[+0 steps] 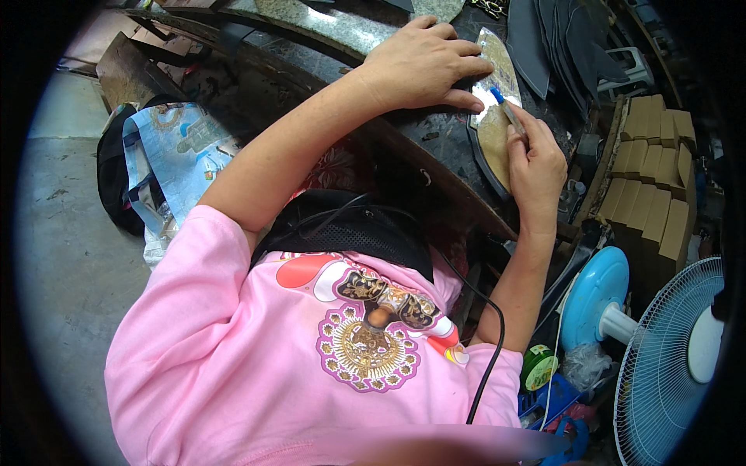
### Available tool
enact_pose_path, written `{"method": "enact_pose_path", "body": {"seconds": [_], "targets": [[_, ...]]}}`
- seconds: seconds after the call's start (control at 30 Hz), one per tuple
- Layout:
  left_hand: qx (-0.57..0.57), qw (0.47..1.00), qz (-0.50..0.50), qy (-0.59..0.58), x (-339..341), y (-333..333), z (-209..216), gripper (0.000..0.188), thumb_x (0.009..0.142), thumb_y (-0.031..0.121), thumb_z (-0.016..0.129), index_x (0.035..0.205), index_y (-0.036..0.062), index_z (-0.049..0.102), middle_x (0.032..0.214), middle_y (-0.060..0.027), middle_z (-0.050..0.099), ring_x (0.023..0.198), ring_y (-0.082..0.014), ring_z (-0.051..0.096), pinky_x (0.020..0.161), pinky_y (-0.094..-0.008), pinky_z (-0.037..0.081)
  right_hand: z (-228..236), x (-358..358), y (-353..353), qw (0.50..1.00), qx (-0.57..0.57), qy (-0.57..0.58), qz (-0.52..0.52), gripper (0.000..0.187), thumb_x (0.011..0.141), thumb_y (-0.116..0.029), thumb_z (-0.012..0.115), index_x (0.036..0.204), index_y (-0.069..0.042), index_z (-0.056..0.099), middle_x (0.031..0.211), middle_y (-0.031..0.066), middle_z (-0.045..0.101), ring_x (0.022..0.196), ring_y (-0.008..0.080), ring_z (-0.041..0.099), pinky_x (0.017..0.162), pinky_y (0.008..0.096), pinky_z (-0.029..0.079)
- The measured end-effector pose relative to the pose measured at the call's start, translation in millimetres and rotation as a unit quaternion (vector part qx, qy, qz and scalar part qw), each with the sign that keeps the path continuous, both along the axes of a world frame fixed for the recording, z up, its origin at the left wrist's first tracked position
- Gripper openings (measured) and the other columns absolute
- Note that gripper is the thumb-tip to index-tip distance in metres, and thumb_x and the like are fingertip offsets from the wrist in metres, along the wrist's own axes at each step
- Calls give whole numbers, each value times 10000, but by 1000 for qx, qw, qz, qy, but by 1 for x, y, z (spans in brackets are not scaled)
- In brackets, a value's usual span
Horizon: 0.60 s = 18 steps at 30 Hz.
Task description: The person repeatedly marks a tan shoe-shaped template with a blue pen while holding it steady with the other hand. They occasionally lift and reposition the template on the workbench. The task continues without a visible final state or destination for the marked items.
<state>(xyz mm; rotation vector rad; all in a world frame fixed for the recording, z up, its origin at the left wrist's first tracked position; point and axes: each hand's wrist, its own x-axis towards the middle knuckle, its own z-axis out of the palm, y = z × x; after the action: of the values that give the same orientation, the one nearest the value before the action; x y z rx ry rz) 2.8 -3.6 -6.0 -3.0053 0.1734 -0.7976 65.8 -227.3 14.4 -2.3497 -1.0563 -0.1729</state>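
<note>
My right hand (535,159) is closed round a slim pen (513,116) with a blue end. The blue end lies against a long, pointed tan template-like piece (494,144), which has a shiny white patch across its middle. Beneath this piece a dark sheet (483,167) shows along its left edge. My left hand (423,66) rests palm down with its fingers spread, the fingertips at the left edge of the tan piece. Nothing shows in its grip.
Dark curved sheets (571,46) hang over the bench's far right. Stacked brown cardboard boxes (649,167) stand to the right, above a blue-and-white fan (668,365). A blue printed bag (183,144) sits at the left. A black cable (497,342) crosses beside my right arm.
</note>
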Motion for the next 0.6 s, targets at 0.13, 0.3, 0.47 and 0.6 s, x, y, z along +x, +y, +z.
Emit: {"method": "enact_pose_path", "body": {"seconds": [0.13, 0.3, 0.47, 0.6], "targets": [[-2, 1000, 3, 0, 0, -1, 1, 609, 864, 675, 587, 1296, 254, 667, 1266, 2, 677, 1166, -226, 616, 1019, -388, 426, -1, -1, 0, 1000, -3, 1, -10, 367, 872, -103, 654, 1212, -228, 714, 942, 80, 671, 805, 285, 687, 743, 403, 543], [-5, 1000, -10, 3, -1, 1, 2, 617, 855, 673, 597, 1300, 250, 665, 1274, -6, 674, 1181, -226, 610, 1037, -387, 414, 1, -4, 0, 1000, -20, -16, -7, 334, 907, -132, 649, 1227, -206, 711, 881, 80, 627, 726, 235, 637, 698, 364, 509], [-6, 1000, -16, -8, 0, 3, 0, 622, 849, 671, 606, 1301, 247, 663, 1282, -11, 672, 1196, -230, 607, 1052, -396, 407, 2, -6, 0, 999, -28, -17, -15, 369, 852, -122, 669, 1198, -238, 719, 934, 73, 657, 783, 294, 684, 722, 407, 542], [1, 1000, -27, -12, 1, 3, 0, 619, 847, 664, 611, 1291, 235, 665, 1267, -10, 676, 1184, -236, 612, 1051, -398, 406, 1, -7, 0, 999, -24, -25, -9, 335, 893, -138, 659, 1214, -215, 716, 866, 83, 605, 726, 255, 634, 692, 376, 508]]}}
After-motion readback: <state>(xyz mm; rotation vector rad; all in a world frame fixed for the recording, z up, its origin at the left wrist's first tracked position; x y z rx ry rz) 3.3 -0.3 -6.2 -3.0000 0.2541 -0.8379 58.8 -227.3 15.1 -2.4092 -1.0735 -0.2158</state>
